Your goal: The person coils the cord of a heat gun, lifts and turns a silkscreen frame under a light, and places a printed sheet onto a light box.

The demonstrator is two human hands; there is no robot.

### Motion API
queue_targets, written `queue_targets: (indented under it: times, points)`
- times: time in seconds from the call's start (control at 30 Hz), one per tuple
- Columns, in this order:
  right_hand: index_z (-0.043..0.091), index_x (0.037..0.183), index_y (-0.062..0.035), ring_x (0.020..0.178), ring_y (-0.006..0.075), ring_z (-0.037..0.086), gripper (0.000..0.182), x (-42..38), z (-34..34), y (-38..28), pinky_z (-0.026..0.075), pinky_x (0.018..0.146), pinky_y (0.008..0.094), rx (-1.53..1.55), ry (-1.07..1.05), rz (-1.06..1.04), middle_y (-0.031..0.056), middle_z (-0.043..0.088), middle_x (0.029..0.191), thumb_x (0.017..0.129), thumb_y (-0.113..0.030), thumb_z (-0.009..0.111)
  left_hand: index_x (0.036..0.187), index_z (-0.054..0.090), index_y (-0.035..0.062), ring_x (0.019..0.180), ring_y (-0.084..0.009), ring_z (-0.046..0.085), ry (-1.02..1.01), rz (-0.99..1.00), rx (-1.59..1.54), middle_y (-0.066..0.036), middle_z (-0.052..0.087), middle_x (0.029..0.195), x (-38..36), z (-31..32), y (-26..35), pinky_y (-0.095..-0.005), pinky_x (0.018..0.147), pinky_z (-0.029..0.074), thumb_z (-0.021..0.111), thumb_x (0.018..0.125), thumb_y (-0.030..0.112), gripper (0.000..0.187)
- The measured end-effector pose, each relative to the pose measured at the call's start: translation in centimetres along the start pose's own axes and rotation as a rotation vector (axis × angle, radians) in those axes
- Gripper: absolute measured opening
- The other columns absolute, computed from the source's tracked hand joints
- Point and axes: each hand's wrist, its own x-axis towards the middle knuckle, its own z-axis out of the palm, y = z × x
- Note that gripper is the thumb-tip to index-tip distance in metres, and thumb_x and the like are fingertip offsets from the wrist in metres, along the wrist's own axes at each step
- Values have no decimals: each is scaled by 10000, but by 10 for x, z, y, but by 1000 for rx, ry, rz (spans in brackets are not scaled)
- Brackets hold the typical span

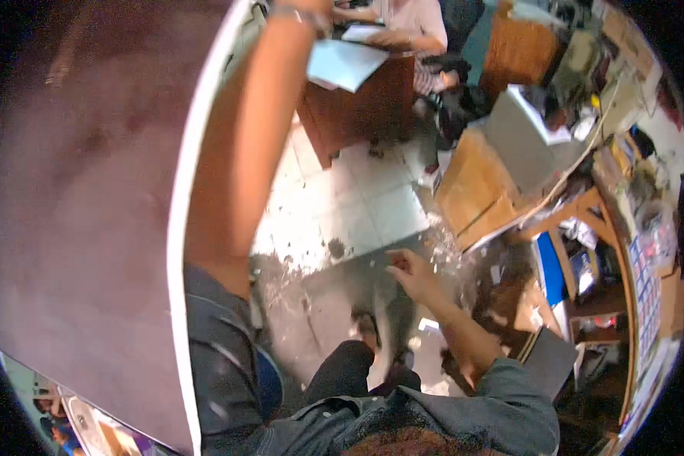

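Observation:
My left arm reaches up along the white edge of a large dark panel [91, 228] on the left. My left hand [315, 6] is at the top edge of the view, just past a band on the wrist. It is mostly cut off, so its fingers and anything in it cannot be made out. My right hand [409, 272] hangs over the floor in the middle, its fingers loosely curled with a gap by the thumb and no object visible in it. White sheets [346, 64] lie on a brown desk [357, 121] beyond my left arm.
Another person [425, 23] sits behind the desk. A wooden box [475, 182] and a grey box [528, 140] stand at the right. Cluttered shelves [631, 327] are further right. Debris litters the tiled floor [357, 197]; my legs [342, 372] are below.

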Motion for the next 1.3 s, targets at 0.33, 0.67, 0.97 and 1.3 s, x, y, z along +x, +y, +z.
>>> queue_targets:
  times: [0.33, 0.67, 0.97, 1.3]
  points:
    - [425, 1386, -78, 918, 99, 580, 493, 239, 7, -266, 479, 757, 240, 439, 160, -537, 44, 590, 1157, 947, -206, 609, 1144, 599, -2, 949, -223, 569, -278, -754, -193, -134, 628, 1032, -13, -127, -256, -360, 880, 438, 334, 1012, 421, 517]
    - [328, 1480, -23, 1351, 372, 369, 695, 455, -28, -319, 298, 1127, 421, 353, 11, -488, 211, 377, 1480, 874, -196, 623, 1123, 588, 45, 849, -209, 587, -693, -112, 169, -96, 633, 954, -55, -190, -260, -331, 765, 470, 437, 1013, 302, 318]
    - [409, 1441, -18, 1247, 282, 453, 629, 608, 52, -387, 330, 1092, 432, 208, 159, -805, 150, 470, 1423, 864, -53, 657, 1210, 614, 51, 916, -197, 660, -188, -729, -302, -91, 674, 987, 99, -312, -328, -323, 844, 503, 576, 942, 313, 376]
    - [480, 1336, 23, 1107, 226, 537, 603, 661, 331, -451, 395, 1022, 379, 198, -473, -648, 118, 574, 1266, 787, -44, 721, 1089, 573, 64, 1068, -254, 579, 878, -306, -607, -85, 631, 1121, 58, -586, -258, -399, 963, 428, 601, 894, 239, 263]
